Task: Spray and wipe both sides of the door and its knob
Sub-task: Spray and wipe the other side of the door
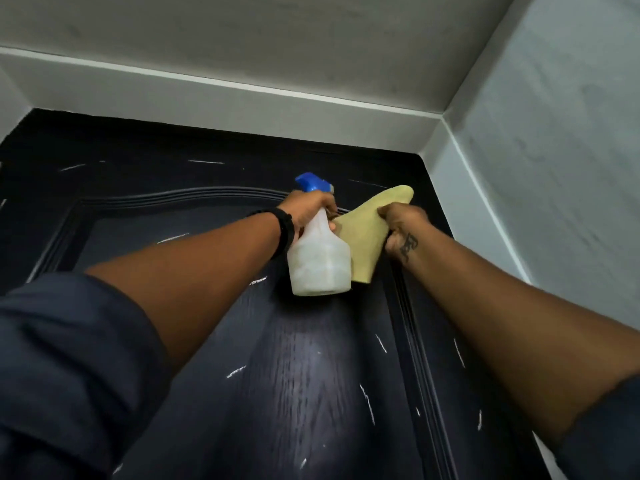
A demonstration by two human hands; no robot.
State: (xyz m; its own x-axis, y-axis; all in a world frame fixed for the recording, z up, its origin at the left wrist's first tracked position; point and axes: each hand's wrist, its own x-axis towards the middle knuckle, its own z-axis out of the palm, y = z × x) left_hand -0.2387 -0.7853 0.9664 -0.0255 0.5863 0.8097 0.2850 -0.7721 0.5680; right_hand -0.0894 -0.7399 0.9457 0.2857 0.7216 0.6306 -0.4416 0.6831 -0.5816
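Your spray bottle (pixel 320 261) was translucent white with a blue trigger head. Its body looked cloudy, and how much liquid it held could not be told. Your left hand (pixel 310 209) gripped it round the neck, fingers curled under the trigger, with the head turned toward the top of the black door (pixel 311 375). Just beside it, your right hand (pixel 403 225) clutched a yellow cloth (pixel 367 237) in a closed fist, one end sticking up against the door panel and the other hanging down behind the bottle. Both your arms stretched up and forward, and a black wristband (pixel 285 226) sat on your left wrist. Thin white streaks marked the door's face.
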